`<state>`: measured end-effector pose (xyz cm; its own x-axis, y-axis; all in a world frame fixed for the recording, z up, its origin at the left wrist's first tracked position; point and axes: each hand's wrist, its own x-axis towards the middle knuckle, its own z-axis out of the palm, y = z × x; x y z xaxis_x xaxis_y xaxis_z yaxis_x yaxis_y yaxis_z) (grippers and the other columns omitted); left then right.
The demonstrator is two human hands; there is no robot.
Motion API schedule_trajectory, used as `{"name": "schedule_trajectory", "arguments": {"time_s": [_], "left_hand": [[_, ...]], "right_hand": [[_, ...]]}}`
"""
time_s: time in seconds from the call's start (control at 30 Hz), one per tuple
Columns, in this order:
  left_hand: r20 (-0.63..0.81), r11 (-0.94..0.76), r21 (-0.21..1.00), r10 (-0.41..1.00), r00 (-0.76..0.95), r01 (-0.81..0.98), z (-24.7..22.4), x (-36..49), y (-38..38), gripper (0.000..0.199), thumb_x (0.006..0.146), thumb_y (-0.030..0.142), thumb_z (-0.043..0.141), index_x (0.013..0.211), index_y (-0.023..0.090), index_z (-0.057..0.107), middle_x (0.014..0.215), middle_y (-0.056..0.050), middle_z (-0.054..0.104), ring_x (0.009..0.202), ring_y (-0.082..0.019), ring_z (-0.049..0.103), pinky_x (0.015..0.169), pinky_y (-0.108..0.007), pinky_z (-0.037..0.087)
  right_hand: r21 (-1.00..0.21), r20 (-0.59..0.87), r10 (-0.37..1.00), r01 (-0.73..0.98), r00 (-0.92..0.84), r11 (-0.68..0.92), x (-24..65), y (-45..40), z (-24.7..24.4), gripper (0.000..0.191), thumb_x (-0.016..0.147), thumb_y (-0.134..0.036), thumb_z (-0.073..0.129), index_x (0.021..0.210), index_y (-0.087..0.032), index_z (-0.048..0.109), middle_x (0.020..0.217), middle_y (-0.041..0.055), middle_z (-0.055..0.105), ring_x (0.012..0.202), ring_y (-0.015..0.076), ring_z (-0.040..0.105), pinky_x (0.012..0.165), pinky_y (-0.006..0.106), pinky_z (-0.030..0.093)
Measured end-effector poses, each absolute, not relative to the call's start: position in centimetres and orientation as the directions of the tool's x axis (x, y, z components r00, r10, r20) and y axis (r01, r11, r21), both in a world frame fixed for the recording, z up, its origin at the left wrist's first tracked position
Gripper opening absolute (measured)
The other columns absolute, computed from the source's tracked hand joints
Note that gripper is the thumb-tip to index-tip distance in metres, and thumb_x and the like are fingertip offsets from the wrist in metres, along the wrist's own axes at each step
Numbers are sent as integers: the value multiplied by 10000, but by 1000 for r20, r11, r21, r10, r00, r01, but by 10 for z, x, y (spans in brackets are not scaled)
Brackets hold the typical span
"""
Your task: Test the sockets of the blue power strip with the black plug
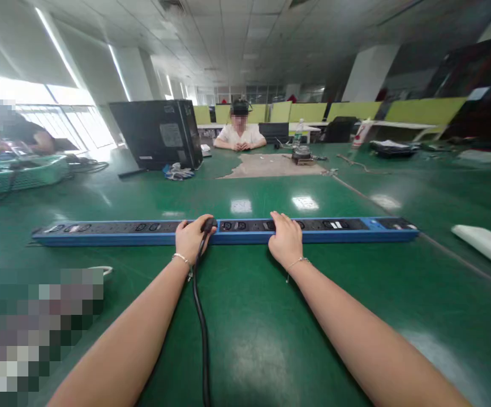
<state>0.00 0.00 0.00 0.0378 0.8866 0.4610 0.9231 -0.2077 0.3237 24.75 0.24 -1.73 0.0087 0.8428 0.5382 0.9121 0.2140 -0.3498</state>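
A long blue power strip (249,237) with a black socket face lies across the green table in front of me. My left hand (191,238) is closed round a black plug (210,223) at the strip, left of its middle. From that plug a thick black power cord (201,316) runs down toward me. Whether the plug sits in a socket is hidden by the fingers. My right hand (287,237) grips the strip right of its middle, fingers over the top and thumb at the near side.
A black computer case (156,134) stands at the back left, gloves (178,171) beside it. Far left is a green basket (20,174). A person (240,133) sits opposite. Cardboard (266,165) lies at the back. A white object (485,246) lies at right.
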Motion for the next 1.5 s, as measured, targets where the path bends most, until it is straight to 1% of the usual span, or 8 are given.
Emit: {"name": "schedule_trajectory", "arguments": {"time_s": [0.17, 0.23, 0.43, 0.6, 0.73, 1.0, 1.27, 1.5], "left_hand": [[532, -187, 593, 821, -207, 783, 11, 1, 2, 387, 824, 439, 478, 1143, 238, 565, 1054, -23, 678, 929, -188, 628, 852, -304, 450], [502, -207, 622, 845, -182, 755, 18, 11, 1, 397, 802, 440, 515, 1135, 233, 581, 1030, -19, 686, 929, -187, 629, 830, -284, 461], [344, -234, 551, 938, 37, 801, 36, 70, 5, 389, 772, 462, 559, 1106, 272, 623, 1047, -9, 696, 972, -194, 627, 828, -274, 465], [235, -184, 440, 968, 85, 879, 44, 100, 24, 413, 755, 488, 563, 1097, 270, 638, 1055, -38, 699, 996, -225, 626, 814, -301, 472], [185, -151, 416, 979, 79, 897, 46, 103, 34, 444, 744, 500, 560, 1108, 259, 640, 1106, -63, 680, 1032, -244, 615, 840, -323, 469], [180, -179, 389, 977, 116, 904, 43, 107, 30, 443, 747, 481, 561, 1124, 259, 629, 1073, -59, 691, 975, -229, 632, 809, -305, 475], [255, -201, 322, 960, 120, 925, 37, 111, 17, 378, 780, 456, 549, 1117, 297, 614, 1056, -31, 697, 973, -220, 634, 818, -307, 459], [313, -208, 268, 942, 119, 941, 29, 116, 3, 320, 831, 427, 494, 1112, 308, 594, 1016, -26, 712, 975, -220, 631, 1055, -475, 233]], "right_hand": [[-369, 542, 840, 909, 41, 194, 250, 4, -17, 580, 710, -60, 397, 1277, -113, 508, 1316, 92, 531, 1249, 218, 416, 1055, 406, 238], [-366, 533, 845, 910, 33, 196, 250, 3, -16, 564, 714, -60, 400, 1261, -116, 524, 1288, 93, 556, 1231, 217, 437, 1044, 394, 249], [-359, 533, 846, 906, 3, 223, 249, 2, -15, 503, 708, -69, 431, 1177, -154, 591, 1248, 63, 592, 1203, 213, 462, 1023, 375, 262], [-372, 546, 837, 897, 5, 237, 250, 2, -17, 459, 713, -74, 435, 1123, -163, 621, 1249, 43, 593, 1201, 207, 459, 1012, 368, 266], [-379, 555, 832, 893, 9, 243, 249, 3, -18, 448, 704, -86, 449, 1106, -167, 628, 1242, 37, 598, 1195, 212, 462, 1007, 366, 265], [-384, 557, 831, 891, 14, 243, 249, 3, -18, 429, 716, -97, 451, 1095, -180, 633, 1244, 27, 598, 1195, 203, 458, 1002, 356, 257], [-390, 542, 840, 889, 12, 239, 249, 3, -17, 432, 714, -106, 461, 1107, -180, 626, 1252, 32, 592, 1205, 206, 447, 1008, 357, 250], [-399, 525, 851, 887, 14, 232, 249, 2, -17, 452, 701, -95, 468, 1118, -182, 619, 1261, 46, 584, 1217, 204, 437, 1020, 375, 253]]}}
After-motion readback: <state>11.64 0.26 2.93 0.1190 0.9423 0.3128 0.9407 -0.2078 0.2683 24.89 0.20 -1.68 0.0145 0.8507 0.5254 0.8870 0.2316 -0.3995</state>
